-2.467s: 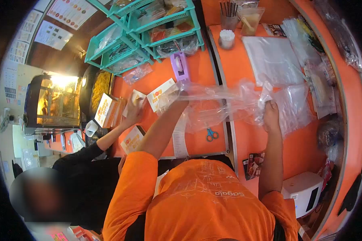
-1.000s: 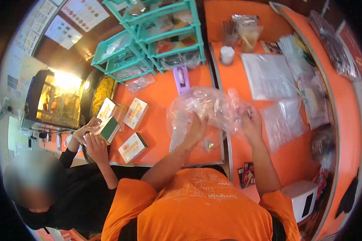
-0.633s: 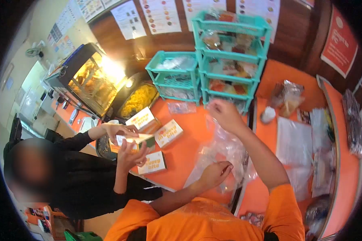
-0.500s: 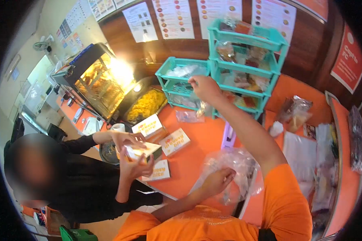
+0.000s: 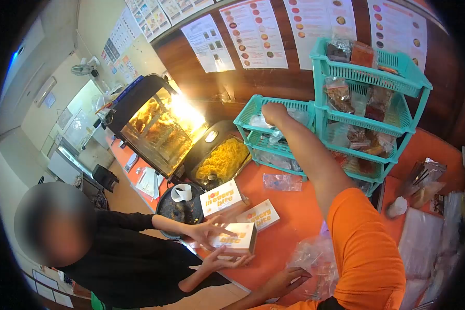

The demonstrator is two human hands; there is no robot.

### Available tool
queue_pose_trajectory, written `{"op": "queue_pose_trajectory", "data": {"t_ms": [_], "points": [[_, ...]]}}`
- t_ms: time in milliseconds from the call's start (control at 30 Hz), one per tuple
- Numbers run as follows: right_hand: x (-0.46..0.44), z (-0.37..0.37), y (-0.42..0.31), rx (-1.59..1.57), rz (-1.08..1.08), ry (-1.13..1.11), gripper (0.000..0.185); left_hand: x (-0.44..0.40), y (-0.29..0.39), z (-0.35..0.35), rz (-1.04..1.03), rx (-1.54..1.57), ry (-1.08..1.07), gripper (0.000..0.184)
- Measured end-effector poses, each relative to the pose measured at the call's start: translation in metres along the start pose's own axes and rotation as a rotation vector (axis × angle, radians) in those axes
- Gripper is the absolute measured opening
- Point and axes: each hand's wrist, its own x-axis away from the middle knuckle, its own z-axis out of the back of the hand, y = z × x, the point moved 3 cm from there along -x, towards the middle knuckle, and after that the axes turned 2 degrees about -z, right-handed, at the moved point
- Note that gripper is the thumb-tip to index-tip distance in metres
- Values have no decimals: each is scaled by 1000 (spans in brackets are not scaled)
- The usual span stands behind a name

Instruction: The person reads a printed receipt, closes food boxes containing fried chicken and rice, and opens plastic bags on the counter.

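My right hand (image 5: 275,113) is at the upper tray of the small teal basket rack (image 5: 250,139), fingers curled down among clear plastic packets (image 5: 297,116); its fingertips are hidden, and what they hold cannot be made out. Near the bottom edge, my left hand (image 5: 287,283) has loosely bent, slightly parted fingers and nothing visibly in them. It lies beside a crumpled clear plastic bag (image 5: 315,258) on the orange counter (image 5: 289,222).
At left, a co-worker's hands (image 5: 219,248) hold a white printed box (image 5: 235,238). Two more boxes (image 5: 221,199) (image 5: 261,214) stand beyond. Further back are a lit food warmer (image 5: 157,129), a tray of yellow food (image 5: 222,160) and a tall teal rack (image 5: 367,108).
The view has turned left. My right hand has left the plastic bag and reached forward to the small rack. My left hand has let go of the bag. The co-worker has turned the held box.
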Motion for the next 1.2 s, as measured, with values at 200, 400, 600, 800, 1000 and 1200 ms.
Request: {"op": "queue_pose_trajectory", "data": {"t_ms": [200,400,600,800,1000,1200], "points": [[-8,-22,2,30,33,-106,20,2,-2,1,-26,-30,-32,21],[-11,32,6,-396,-32,322,14,-3,9,12,-34,-44,-27,18],[-19,98,6,-437,132,674,13,-7,30,30,-104,-38,170,17],[6,153,2,-433,81,569,14,-40,56,79,-238,90,727,12],[25,150,18,-539,6,348,10,-172,64,206,-270,674,1221,32],[114,170,6,-715,90,121,13,-242,23,304,-129,-435,1628,68]]}}
